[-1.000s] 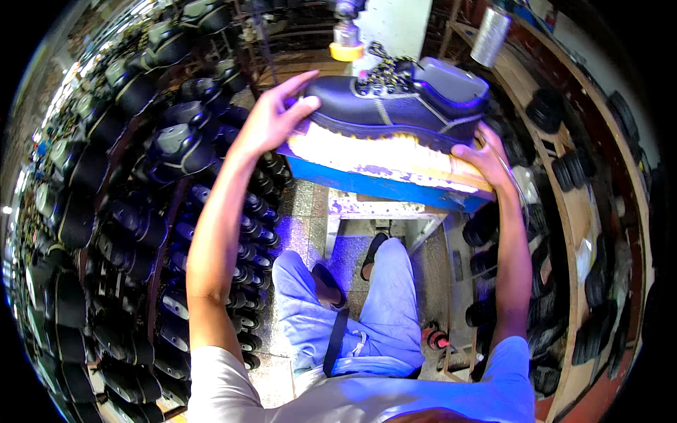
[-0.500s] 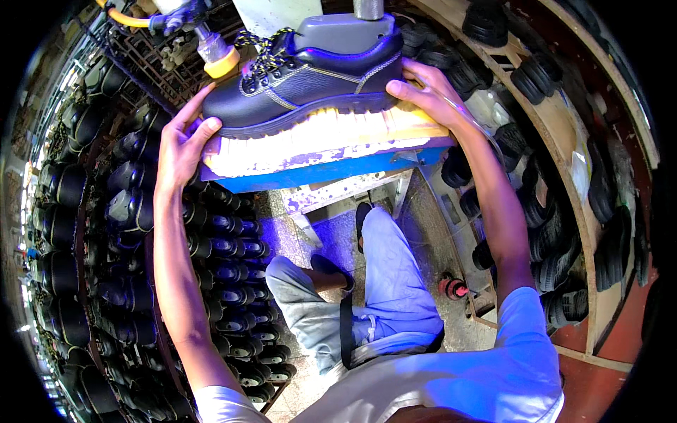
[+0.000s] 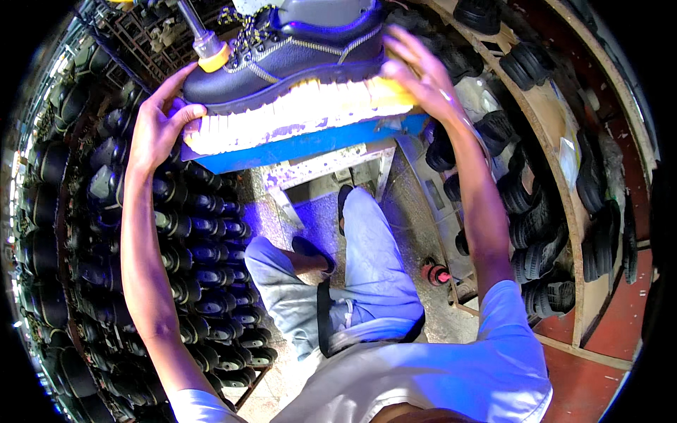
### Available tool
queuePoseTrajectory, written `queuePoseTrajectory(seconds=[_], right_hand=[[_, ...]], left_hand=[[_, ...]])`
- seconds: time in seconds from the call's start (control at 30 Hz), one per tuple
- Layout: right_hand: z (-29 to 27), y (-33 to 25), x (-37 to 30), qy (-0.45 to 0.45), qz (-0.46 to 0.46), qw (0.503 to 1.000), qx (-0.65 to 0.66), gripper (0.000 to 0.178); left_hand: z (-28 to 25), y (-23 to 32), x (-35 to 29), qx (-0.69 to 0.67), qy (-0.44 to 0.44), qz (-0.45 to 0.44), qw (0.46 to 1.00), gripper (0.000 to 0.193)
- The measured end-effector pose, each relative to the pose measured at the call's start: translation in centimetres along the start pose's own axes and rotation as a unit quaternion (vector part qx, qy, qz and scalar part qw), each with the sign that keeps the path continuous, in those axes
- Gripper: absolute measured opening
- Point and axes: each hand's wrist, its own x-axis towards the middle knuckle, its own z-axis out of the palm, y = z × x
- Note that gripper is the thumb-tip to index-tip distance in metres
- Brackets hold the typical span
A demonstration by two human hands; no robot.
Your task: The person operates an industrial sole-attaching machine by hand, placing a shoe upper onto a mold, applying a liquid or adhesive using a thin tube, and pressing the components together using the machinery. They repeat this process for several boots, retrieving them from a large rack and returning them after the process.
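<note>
A black leather safety shoe (image 3: 289, 67) with yellow-flecked laces and pale stitching lies sole-down on a light, ridged pad (image 3: 282, 113) atop a blue press base. Its toe points left. My left hand (image 3: 161, 120) grips the toe, thumb at the front of the sole and fingers around the tip. Beside the heel, my right hand (image 3: 419, 74) is open, its fingers spread and slightly blurred. A yellow-ringed press foot (image 3: 214, 56) on a metal rod bears on the upper just ahead of the laces. A grey last (image 3: 328, 13) fills the shoe's opening.
Racks of black shoe uppers (image 3: 187, 254) stand close on my left. To my right, wooden shelves (image 3: 557, 148) hold black soles (image 3: 539, 233). A white-framed stand (image 3: 331, 166) supports the press base before my knees. A red and black object (image 3: 435, 273) sits low at the right.
The press foot's rod has extended down onto the shoe's front. My right hand has loosened from the heel and spread its fingers. My left hand stays at the toe; the whole view has shifted slightly.
</note>
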Motion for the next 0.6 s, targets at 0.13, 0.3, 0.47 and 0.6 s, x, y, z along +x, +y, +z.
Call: queuePoseTrajectory(seconds=[0.13, 0.3, 0.47, 0.6], right_hand=[[-0.3, -1.3, -6.6, 0.152, 0.003, 0.987, 0.062, 0.062], [1.4, -6.8, -12.4, 0.144, -0.01, 0.988, 0.063, 0.056], [1.1, -12.6, -13.4, 0.021, -0.182, 0.983, -0.02, 0.039], [1.9, -14.6, -13.2, 0.011, -0.167, 0.983, -0.079, 0.034]], left_hand=[[3.7, 2.6, -4.9, 0.103, 0.112, -0.022, 0.988, 0.059], [11.5, 4.2, -11.6, 0.233, 0.325, 0.337, 0.852, 0.041], [18.3, 6.6, -13.5, 0.25, 0.202, 0.411, 0.853, 0.036], [22.2, 9.7, -13.0, 0.274, 0.195, 0.417, 0.844, 0.025]])
